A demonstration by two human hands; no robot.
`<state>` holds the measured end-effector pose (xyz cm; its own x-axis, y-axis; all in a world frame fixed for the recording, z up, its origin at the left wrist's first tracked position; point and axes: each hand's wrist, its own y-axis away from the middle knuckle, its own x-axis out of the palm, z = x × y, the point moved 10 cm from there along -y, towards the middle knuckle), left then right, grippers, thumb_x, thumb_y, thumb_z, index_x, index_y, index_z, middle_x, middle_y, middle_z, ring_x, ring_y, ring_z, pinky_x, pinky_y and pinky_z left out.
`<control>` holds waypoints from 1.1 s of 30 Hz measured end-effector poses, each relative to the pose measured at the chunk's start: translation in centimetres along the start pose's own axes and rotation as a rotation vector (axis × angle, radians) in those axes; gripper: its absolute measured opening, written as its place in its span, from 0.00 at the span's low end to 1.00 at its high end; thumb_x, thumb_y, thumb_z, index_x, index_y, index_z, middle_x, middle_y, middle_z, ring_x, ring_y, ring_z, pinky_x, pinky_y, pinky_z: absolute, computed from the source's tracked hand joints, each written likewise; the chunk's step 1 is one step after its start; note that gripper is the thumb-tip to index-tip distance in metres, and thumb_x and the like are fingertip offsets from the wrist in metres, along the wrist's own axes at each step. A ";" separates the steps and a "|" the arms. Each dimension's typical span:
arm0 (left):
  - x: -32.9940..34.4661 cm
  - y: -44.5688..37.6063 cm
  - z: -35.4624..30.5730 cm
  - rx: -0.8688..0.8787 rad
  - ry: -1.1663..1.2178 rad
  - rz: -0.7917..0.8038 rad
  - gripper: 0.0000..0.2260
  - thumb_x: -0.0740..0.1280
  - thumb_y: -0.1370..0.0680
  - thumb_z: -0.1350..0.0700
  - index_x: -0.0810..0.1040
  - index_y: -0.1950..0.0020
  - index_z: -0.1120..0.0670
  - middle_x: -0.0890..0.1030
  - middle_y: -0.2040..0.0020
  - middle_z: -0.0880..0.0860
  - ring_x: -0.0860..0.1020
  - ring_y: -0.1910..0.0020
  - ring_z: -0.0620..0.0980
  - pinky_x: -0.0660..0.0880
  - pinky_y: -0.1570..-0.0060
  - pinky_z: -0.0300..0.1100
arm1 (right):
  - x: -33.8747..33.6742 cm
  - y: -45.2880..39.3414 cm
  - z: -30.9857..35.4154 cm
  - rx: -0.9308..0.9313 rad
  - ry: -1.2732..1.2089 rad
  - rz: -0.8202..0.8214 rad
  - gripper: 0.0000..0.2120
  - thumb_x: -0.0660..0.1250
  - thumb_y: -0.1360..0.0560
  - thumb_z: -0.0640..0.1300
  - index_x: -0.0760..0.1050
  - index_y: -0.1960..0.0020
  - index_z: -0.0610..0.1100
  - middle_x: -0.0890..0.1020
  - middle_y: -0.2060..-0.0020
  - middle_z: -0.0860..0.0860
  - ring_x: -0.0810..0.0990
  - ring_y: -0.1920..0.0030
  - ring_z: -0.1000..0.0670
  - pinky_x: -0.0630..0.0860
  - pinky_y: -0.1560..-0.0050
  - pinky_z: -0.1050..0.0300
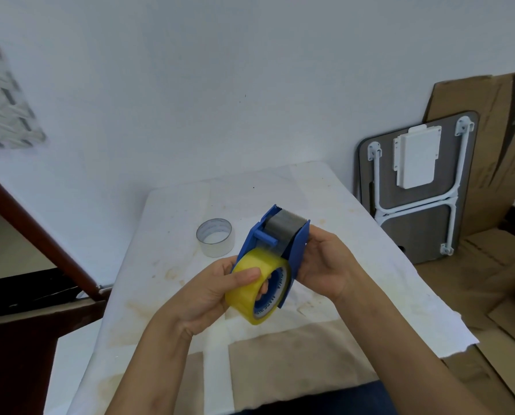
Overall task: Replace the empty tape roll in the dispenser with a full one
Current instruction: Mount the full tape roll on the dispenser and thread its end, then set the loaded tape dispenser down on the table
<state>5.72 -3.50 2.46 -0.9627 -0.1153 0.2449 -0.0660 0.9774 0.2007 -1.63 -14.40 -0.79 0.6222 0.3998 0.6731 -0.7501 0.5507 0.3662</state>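
A blue tape dispenser (295, 247) is held up above the table, its grey metal plate and toothed edge pointing away from me. My right hand (325, 265) grips its right side wall. A full yellowish tape roll (247, 287) with a blue printed core sits at the dispenser's near end. My left hand (214, 292) holds that roll, thumb across its outer face and a fingertip inside the core. Whether the roll is fully seated on the hub I cannot tell. The empty clear roll (215, 236) stands on the table behind my left hand.
The small table (172, 235) is covered with stained white paper. A folded grey table with white legs (415, 190) leans against the wall at right, beside flattened cardboard (489, 265). A dark wooden frame (40, 235) runs along the left.
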 end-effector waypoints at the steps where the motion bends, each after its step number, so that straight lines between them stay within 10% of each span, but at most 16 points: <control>1: 0.0 0.0 0.1 -0.007 -0.003 0.001 0.11 0.75 0.32 0.52 0.85 0.54 0.56 0.84 0.61 0.54 0.82 0.63 0.48 0.80 0.59 0.39 | -0.1 -0.2 0.1 0.002 0.005 -0.013 0.24 0.67 0.26 0.47 0.74 0.32 0.39 0.73 0.31 0.39 0.72 0.31 0.38 0.68 0.31 0.39; 8: 0.7 -0.6 -1.4 0.066 0.026 0.044 0.20 0.82 0.38 0.43 0.85 0.55 0.55 0.83 0.62 0.53 0.81 0.63 0.47 0.80 0.59 0.39 | 0.3 -0.3 -1.2 -0.014 0.074 -0.016 0.16 0.69 0.31 0.44 0.80 0.46 0.38 0.84 0.53 0.41 0.82 0.55 0.42 0.79 0.49 0.46; 19: 0.3 -1.7 -1.4 0.103 0.385 0.002 0.20 0.84 0.41 0.49 0.87 0.56 0.59 0.83 0.65 0.54 0.82 0.65 0.48 0.82 0.56 0.42 | 1.9 0.0 -1.2 0.002 0.115 0.194 0.21 0.58 0.20 0.52 0.76 0.34 0.41 0.80 0.41 0.42 0.77 0.41 0.43 0.71 0.33 0.44; 23: -1.0 -1.8 -0.2 0.062 0.520 0.021 0.17 0.83 0.36 0.52 0.85 0.54 0.59 0.83 0.63 0.55 0.81 0.65 0.49 0.81 0.49 0.47 | 2.0 0.7 -1.9 0.047 0.039 0.324 0.20 0.72 0.30 0.52 0.81 0.43 0.41 0.83 0.55 0.44 0.81 0.55 0.47 0.78 0.48 0.52; 33: -8.9 -1.9 -3.2 0.137 -0.098 -0.684 0.13 0.64 0.18 0.52 0.79 0.37 0.55 0.81 0.37 0.58 0.80 0.40 0.52 0.75 0.37 0.50 | 2.4 0.7 1.0 -0.181 0.289 0.180 0.18 0.67 0.24 0.44 0.74 0.36 0.39 0.84 0.43 0.44 0.82 0.48 0.47 0.79 0.46 0.52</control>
<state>15.24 -4.86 2.89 -0.7122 -0.7017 0.0185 -0.6911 0.7057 0.1561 -0.85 -13.82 1.74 0.5409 0.6777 0.4982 -0.8174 0.5632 0.1214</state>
